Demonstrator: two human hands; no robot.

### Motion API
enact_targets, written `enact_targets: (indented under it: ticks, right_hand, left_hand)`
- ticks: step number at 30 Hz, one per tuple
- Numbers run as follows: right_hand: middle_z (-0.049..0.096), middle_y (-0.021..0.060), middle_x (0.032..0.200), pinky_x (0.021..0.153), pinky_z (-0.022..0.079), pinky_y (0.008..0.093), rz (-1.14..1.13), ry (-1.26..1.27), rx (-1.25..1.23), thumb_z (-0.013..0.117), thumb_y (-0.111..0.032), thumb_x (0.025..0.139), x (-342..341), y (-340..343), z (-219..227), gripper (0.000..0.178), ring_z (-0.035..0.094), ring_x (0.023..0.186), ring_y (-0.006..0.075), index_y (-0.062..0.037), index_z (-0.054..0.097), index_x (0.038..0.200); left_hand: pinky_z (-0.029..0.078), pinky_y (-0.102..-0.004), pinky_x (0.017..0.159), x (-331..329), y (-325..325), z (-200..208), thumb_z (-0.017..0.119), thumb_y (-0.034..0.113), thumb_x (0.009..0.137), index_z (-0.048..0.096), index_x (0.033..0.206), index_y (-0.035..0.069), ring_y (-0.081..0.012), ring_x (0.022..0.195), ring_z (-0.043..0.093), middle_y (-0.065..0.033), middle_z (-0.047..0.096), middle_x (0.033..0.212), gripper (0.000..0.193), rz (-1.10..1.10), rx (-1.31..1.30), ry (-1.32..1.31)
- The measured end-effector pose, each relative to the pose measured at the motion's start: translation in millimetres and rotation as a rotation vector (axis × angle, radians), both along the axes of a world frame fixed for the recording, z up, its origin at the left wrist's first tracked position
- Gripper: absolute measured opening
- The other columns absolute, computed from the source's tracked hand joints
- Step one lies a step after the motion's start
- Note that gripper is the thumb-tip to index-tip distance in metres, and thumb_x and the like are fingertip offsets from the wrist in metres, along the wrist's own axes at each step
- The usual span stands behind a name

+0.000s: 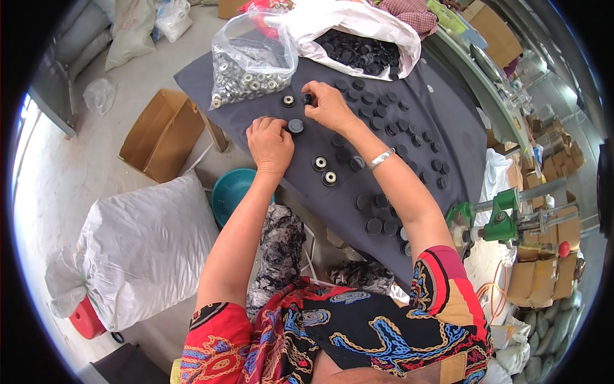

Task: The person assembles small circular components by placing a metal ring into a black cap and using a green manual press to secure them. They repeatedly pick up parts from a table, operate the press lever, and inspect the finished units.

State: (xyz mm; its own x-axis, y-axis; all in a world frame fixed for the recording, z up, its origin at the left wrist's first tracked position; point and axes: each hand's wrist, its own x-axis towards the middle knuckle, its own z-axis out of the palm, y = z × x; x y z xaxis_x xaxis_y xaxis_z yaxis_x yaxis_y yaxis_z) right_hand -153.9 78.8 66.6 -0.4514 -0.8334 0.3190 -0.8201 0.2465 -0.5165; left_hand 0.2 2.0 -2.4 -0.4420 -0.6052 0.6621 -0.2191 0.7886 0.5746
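Note:
My right hand point(330, 110) pinches a small black round cap point(308, 99) on its edge between thumb and fingers, just above the table. Curled fingers of my left hand point(268, 146) grip the side of a dark grey round cap point(295, 126) on the cloth. Close by lies a black cap with a silver metal ring point(288, 101) in its middle. Two more such pieces point(320, 164) sit nearer to me. Many loose black caps point(377, 123) are spread over the right part of the dark cloth point(297, 157).
At the table's far edge stand a clear bag of metal rings point(246, 77) and a white sack of black caps point(307, 22). An empty carton point(160, 137), a teal basin point(224, 185) and a stuffed white sack point(147, 237) are left. A green machine point(502, 216) stands right.

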Motion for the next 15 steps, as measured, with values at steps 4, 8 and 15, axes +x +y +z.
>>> enact_targets:
  ticks: [4, 8, 15]
  right_hand:
    - [0.063, 0.0145, 0.088, 0.081, 0.046, 0.0411, 0.012, -0.038, 0.09, 0.068, -0.013, 0.07, -0.7, 9.5, -9.7, 0.025, 0.061, 0.089, 0.0325, -0.0041, 0.063, 0.092]
    - [0.066, 0.0102, 0.093, 0.088, 0.038, 0.045, 0.008, 0.323, 0.264, 0.07, -0.021, 0.069, 2.4, 16.3, -4.8, 0.03, 0.059, 0.097, 0.028, -0.0088, 0.068, 0.096]
    - [0.069, 0.0131, 0.1, 0.088, 0.047, 0.0446, -0.078, 0.275, 0.145, 0.068, -0.023, 0.067, -29.6, 5.4, 15.5, 0.036, 0.063, 0.099, 0.0307, -0.0078, 0.071, 0.1]
  left_hand:
    - [0.042, -0.0428, 0.089, 0.1, 1.4, 0.1, 0.063, 0.005, 0.072, 0.068, 0.078, 0.008, -0.0277, 0.099, 0.058, -0.006, 0.066, 0.089, 0.009, 0.003, -0.009, 0.004]
    - [0.042, -0.0426, 0.089, -1.2, 0.5, -1.1, 0.063, 0.005, 0.072, 0.068, 0.078, 0.008, -0.0276, 0.099, 0.058, -0.0059, 0.066, 0.088, 0.008, 0.006, -0.011, 0.005]
    - [0.042, -0.0408, 0.087, 1.0, 0.6, 1.9, 0.061, 0.004, 0.073, 0.068, 0.079, 0.008, -0.0262, 0.098, 0.059, -0.0046, 0.067, 0.089, 0.01, 0.011, -0.018, 0.005]
